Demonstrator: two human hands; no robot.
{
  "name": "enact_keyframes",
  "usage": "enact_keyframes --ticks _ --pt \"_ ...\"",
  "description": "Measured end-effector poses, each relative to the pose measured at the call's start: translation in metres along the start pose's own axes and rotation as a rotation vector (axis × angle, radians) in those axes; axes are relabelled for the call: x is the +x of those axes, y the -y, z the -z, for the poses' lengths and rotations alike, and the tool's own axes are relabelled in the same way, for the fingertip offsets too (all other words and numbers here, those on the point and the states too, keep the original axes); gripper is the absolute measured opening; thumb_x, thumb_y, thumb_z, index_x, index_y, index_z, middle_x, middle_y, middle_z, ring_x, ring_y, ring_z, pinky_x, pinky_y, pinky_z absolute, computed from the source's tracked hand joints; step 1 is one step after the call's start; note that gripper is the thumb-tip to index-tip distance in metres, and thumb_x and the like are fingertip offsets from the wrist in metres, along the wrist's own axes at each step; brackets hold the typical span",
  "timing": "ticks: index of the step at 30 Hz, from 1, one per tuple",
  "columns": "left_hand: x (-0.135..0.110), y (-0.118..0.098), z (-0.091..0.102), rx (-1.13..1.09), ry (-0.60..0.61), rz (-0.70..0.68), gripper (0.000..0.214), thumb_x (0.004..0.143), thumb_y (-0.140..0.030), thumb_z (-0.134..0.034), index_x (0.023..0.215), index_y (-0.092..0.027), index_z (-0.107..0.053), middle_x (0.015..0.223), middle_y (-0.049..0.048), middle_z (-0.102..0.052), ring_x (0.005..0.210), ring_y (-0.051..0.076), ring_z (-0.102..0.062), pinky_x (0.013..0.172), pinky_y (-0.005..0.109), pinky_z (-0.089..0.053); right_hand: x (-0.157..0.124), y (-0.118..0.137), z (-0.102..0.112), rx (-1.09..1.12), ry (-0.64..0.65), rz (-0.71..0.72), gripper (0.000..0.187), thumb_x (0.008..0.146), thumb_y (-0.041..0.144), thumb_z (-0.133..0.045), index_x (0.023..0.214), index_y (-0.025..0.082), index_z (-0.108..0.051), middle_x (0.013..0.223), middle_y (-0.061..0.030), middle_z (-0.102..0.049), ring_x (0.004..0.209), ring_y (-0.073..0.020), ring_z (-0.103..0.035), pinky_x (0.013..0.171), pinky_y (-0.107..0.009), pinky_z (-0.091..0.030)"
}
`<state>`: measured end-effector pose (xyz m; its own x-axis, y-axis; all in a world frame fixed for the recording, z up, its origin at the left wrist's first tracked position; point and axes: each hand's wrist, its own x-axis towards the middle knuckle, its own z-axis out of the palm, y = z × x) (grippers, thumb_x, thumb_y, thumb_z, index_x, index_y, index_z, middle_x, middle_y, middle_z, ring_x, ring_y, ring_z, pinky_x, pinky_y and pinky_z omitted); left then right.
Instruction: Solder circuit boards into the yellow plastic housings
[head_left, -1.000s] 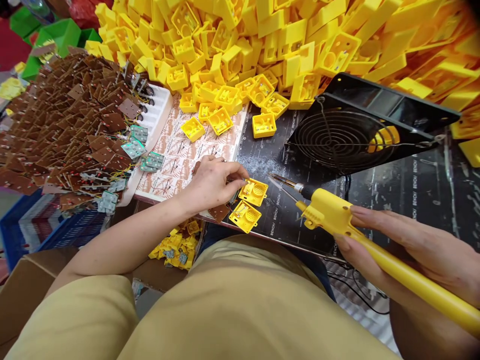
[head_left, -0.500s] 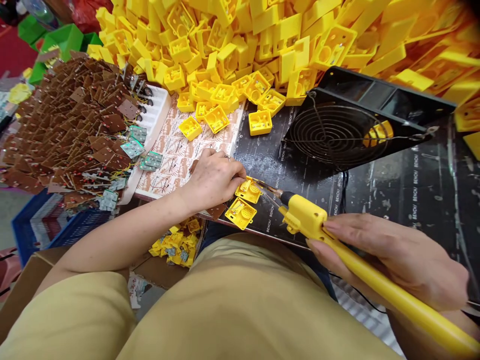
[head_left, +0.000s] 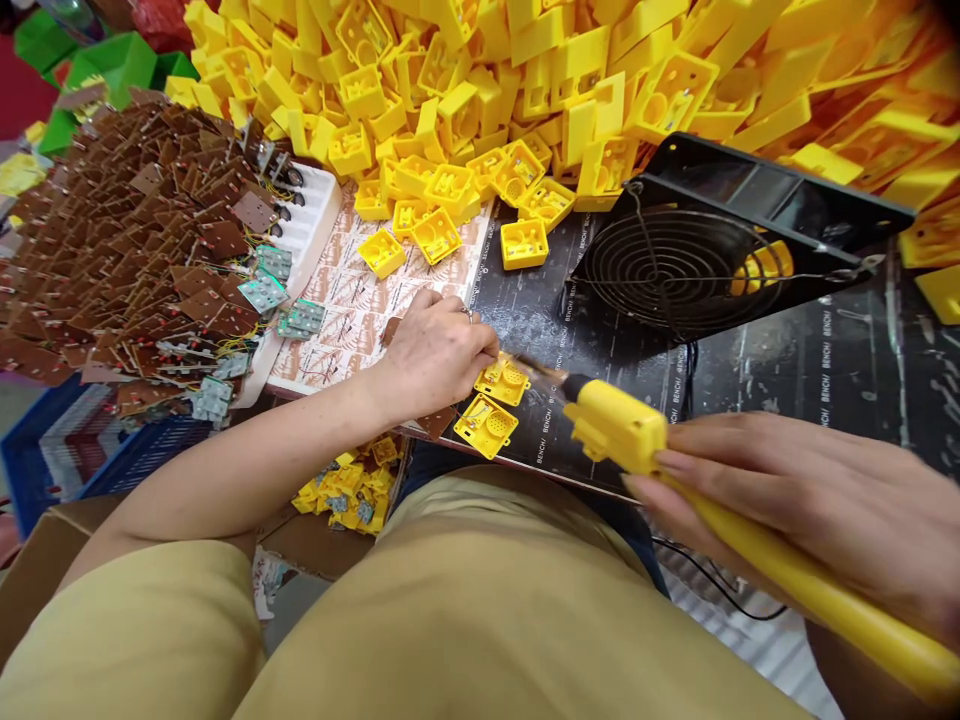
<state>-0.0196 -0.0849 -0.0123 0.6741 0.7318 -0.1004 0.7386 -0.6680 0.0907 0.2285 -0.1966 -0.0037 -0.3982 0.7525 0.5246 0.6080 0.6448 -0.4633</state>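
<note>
My right hand (head_left: 795, 500) is wrapped round a yellow soldering iron (head_left: 619, 425) with a black collar. Its metal tip points left and is blurred, close to the upper yellow plastic casing (head_left: 506, 382). My left hand (head_left: 442, 345) is closed, thumb and fingertips pressed together at that casing's left edge; whatever they pinch is hidden. A second yellow casing (head_left: 486, 427), with a round speaker grille and a thin wire, lies just below at the table's front edge. Part of a brown circuit board (head_left: 436, 424) shows under my left wrist.
A black fan (head_left: 667, 270) with a wire guard stands at the right. Yellow casings (head_left: 450, 110) are heaped along the back. Brown boards (head_left: 150, 220) pile up at the left beside a white foam tray (head_left: 319, 210). Below the edge, a cardboard box (head_left: 315, 545) contains yellow parts.
The soldering iron and my right hand have shifted slightly right, and the tip has drawn back a little from the upper casing. My left hand stays at the casing, almost unmoved.
</note>
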Motion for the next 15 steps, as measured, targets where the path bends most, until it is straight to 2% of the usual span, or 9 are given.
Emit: enact_keyframes --ticks 5,7,10,12,15 --pt "0.002 0.0 0.001 0.006 0.041 0.016 0.024 0.09 -0.028 -0.053 0.089 -0.019 -0.075 0.083 0.007 -0.075 0.094 0.027 -0.062 0.088 0.044 -0.037 -0.013 -0.004 0.001 -0.019 -0.003 -0.139 0.008 0.087 0.021 -0.067 0.09 0.025 -0.062 0.081 0.0014 -0.069 0.068 -0.0133 -0.067 0.063 -0.026 -0.058" --pt "0.003 -0.001 0.001 0.009 0.046 0.02 0.025 0.09 -0.028 -0.052 0.088 -0.019 -0.075 0.084 0.0069 -0.075 0.094 0.027 -0.062 0.088 0.044 -0.038 -0.016 -0.007 -0.004 0.006 -0.051 -0.155 0.009 0.087 0.022 -0.068 0.092 0.027 -0.063 0.081 0.0012 -0.07 0.067 -0.0143 -0.068 0.056 -0.025 -0.057" --pt "0.002 -0.001 0.001 0.022 0.038 0.009 0.025 0.09 -0.027 -0.052 0.085 -0.019 -0.075 0.082 0.0063 -0.075 0.092 0.026 -0.062 0.088 0.044 -0.039 -0.022 -0.015 -0.011 0.011 -0.176 -0.128 0.033 0.082 0.028 -0.075 0.112 0.03 -0.064 0.086 0.0001 -0.073 0.065 -0.0174 -0.07 0.048 -0.025 -0.056" --pt "0.001 0.002 0.005 0.021 0.039 -0.015 0.024 0.088 -0.027 -0.053 0.084 -0.019 -0.075 0.079 0.0055 -0.074 0.088 0.024 -0.061 0.086 0.041 -0.04 -0.028 -0.022 -0.015 -0.05 -0.224 -0.128 0.05 0.08 0.032 -0.078 0.126 0.031 -0.059 0.09 -0.0005 -0.074 0.064 -0.0185 -0.07 0.048 -0.027 -0.057" --pt "0.008 0.01 0.016 -0.044 0.047 -0.005 0.023 0.086 -0.029 -0.054 0.085 -0.022 -0.076 0.074 0.0031 -0.07 0.081 0.02 -0.06 0.078 0.036 -0.043 -0.041 -0.029 -0.016 -0.158 -0.25 -0.212 0.056 0.082 0.038 -0.076 0.133 0.035 -0.055 0.095 -0.0005 -0.074 0.058 -0.0175 -0.068 0.045 -0.028 -0.055"
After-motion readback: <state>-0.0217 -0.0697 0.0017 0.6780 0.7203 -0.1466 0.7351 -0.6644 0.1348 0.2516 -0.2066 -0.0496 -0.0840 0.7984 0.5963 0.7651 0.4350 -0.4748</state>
